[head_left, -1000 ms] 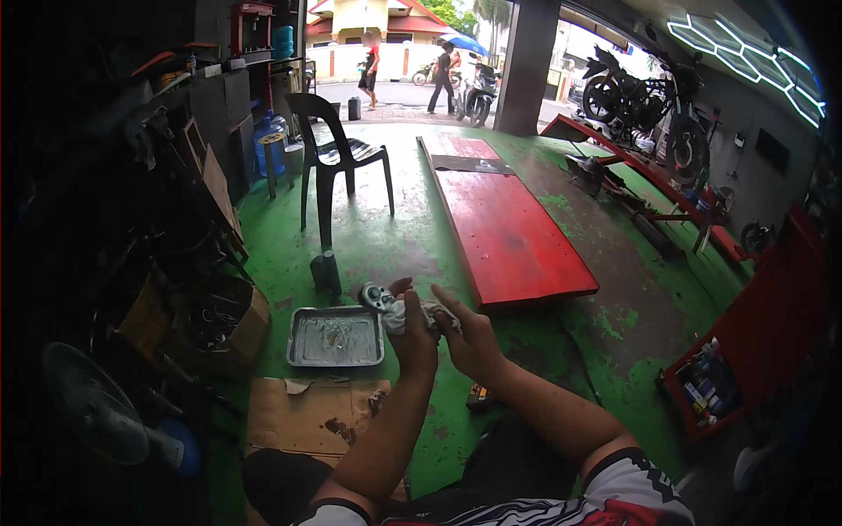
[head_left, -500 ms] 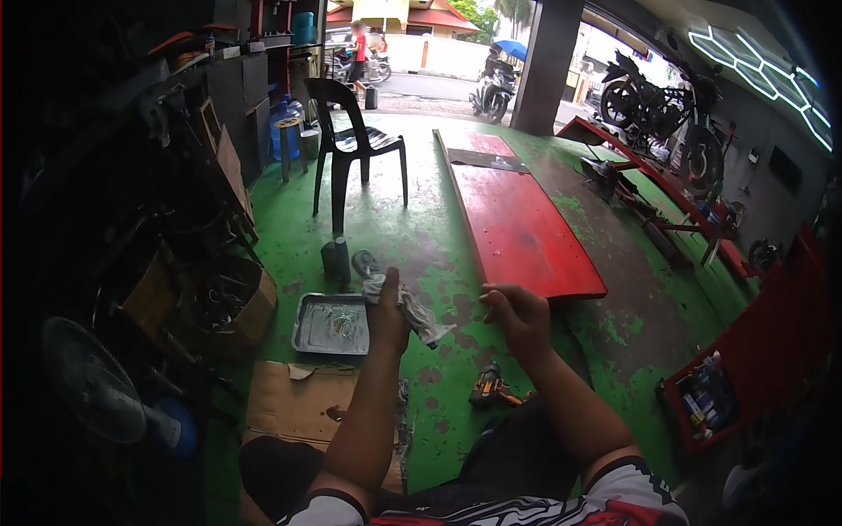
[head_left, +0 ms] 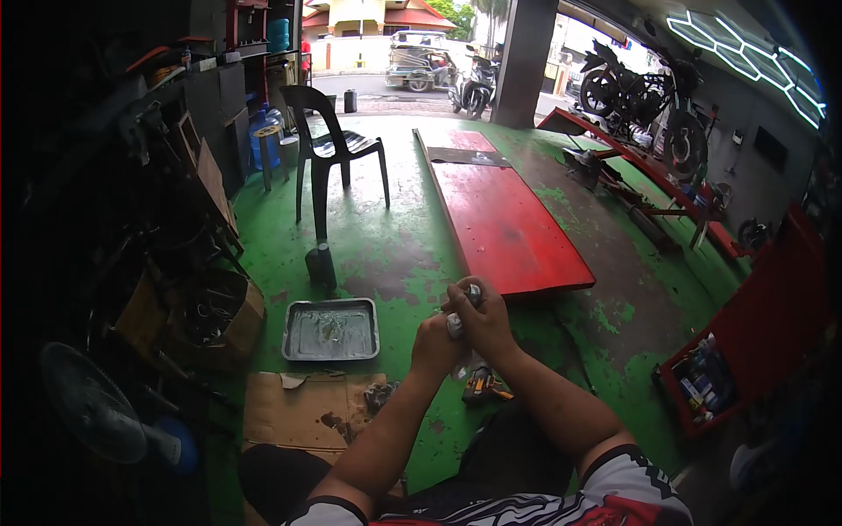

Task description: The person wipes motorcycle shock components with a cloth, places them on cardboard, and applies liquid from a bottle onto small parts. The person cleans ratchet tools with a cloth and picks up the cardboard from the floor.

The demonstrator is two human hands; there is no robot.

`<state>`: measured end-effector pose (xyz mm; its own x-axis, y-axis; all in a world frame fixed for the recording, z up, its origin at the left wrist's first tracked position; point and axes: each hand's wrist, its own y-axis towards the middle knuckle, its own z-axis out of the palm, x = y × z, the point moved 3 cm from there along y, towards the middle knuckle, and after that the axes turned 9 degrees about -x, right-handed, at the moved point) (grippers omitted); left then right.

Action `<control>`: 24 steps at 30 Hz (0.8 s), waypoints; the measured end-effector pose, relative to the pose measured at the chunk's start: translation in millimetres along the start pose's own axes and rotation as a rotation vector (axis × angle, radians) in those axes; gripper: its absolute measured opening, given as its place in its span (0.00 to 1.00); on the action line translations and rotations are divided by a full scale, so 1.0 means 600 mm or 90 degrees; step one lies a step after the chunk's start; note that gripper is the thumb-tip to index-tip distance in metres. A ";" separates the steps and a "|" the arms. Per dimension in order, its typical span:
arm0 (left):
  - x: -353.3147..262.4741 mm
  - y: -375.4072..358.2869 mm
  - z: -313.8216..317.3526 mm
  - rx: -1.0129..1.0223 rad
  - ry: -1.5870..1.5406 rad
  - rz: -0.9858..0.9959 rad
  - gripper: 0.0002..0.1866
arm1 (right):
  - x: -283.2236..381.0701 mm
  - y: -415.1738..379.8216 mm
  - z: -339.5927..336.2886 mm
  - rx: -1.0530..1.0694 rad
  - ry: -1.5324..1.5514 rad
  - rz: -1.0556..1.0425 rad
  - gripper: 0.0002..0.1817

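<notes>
Metal part [head_left: 462, 309], wrapped in a pale rag [head_left: 463, 361], sits between both hands above the green floor [head_left: 386, 237], in front of the seated person. Left hand [head_left: 436, 340] is closed around the lower end of the part and the rag. Right hand [head_left: 485, 323] is closed over the upper end, fingers curled, touching the left hand. One rag end hangs below the hands.

On the floor just below the hands lies one small tool [head_left: 480, 386] with orange and black on it. Left of it lies one sheet of cardboard [head_left: 303, 412], torn at its far edge, with a dark object at its right edge. Beyond the cardboard stands one shallow metal tray [head_left: 331, 330]; its contents cannot be identified. One dark canister [head_left: 320, 266] stands upright just past the tray.

One red ramp [head_left: 500, 215] lies flat, running away from the hands. One black plastic chair [head_left: 329, 149] stands farther left. One open red toolbox [head_left: 702, 386] sits at right. Two motorcycles [head_left: 636, 96] are visible: one on a red lift at right, one at the entrance.
</notes>
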<state>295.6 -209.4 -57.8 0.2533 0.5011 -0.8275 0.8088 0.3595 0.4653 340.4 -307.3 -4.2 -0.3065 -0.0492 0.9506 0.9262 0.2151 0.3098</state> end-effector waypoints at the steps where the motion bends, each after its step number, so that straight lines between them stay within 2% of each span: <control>1: 0.005 -0.001 0.003 0.034 -0.024 -0.007 0.12 | 0.005 0.001 -0.006 -0.013 0.003 0.010 0.14; 4: 0.012 -0.007 0.015 0.203 -0.245 -0.157 0.14 | 0.020 0.008 -0.027 -0.037 0.042 -0.001 0.15; 7: -0.004 -0.016 0.001 0.319 -0.294 -0.248 0.16 | 0.022 0.025 -0.056 -0.069 0.062 0.005 0.18; 13: 0.006 -0.039 0.020 0.408 -0.348 -0.325 0.15 | 0.029 0.037 -0.087 -0.124 0.105 -0.050 0.26; 16: -0.013 -0.042 0.016 0.415 -0.342 -0.288 0.15 | 0.044 0.051 -0.113 -0.133 0.130 -0.074 0.30; 19: -0.014 -0.044 0.035 0.360 -0.316 -0.206 0.13 | 0.069 0.017 -0.106 -0.150 0.206 0.040 0.31; 22: -0.049 -0.040 0.023 0.293 -0.400 -0.193 0.12 | 0.032 -0.032 -0.087 -0.024 0.225 0.176 0.26; 24: -0.046 -0.040 0.031 0.339 -0.350 -0.183 0.11 | 0.006 -0.038 -0.107 -0.017 0.215 0.121 0.22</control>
<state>278.8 -246.5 -52.1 0.1090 -0.0615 -0.9921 0.9906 -0.0766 0.1136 332.6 -375.2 -6.7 -0.0438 -0.3301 0.9429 0.9664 0.2254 0.1238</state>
